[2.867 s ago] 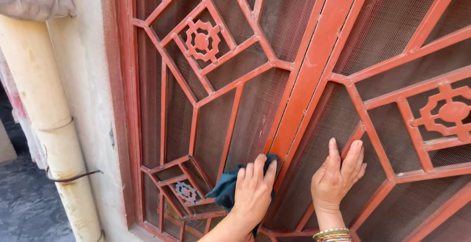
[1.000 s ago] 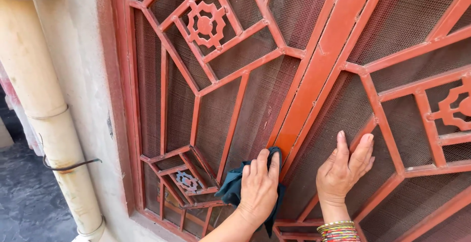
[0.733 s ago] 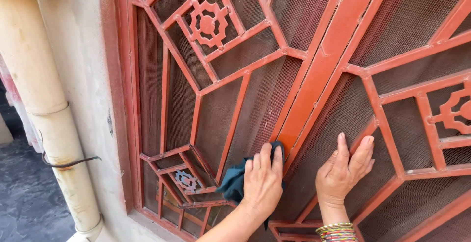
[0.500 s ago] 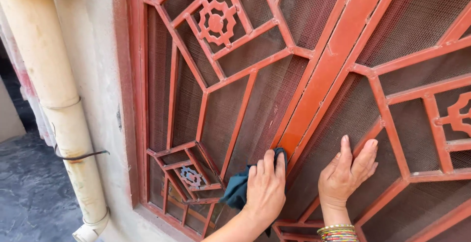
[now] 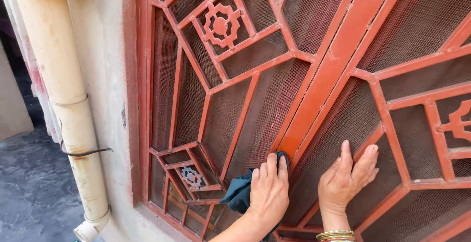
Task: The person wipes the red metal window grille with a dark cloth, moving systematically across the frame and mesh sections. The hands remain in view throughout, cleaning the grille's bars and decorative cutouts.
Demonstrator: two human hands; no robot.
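1. Red metal grille [image 5: 338,50]: our left hand [image 5: 267,193] presses a dark cloth [image 5: 240,193] flat against its mesh, beside the central bar.
2. Our right hand [image 5: 346,180] lies spread, empty, on the mesh.
3. Leaning hard could dent the mesh; the cloth may snag on a bar.

Red-orange bars cross the window grille [image 5: 338,50] in angled geometric lines, with a cog-like motif up top, over dusty brown mesh [image 5: 417,21]. The cloth [image 5: 239,193] shows dark teal. Bangles [image 5: 334,235] flash gold, green and red. The drainpipe [image 5: 64,94] stands cream against a beige wall [image 5: 105,75].
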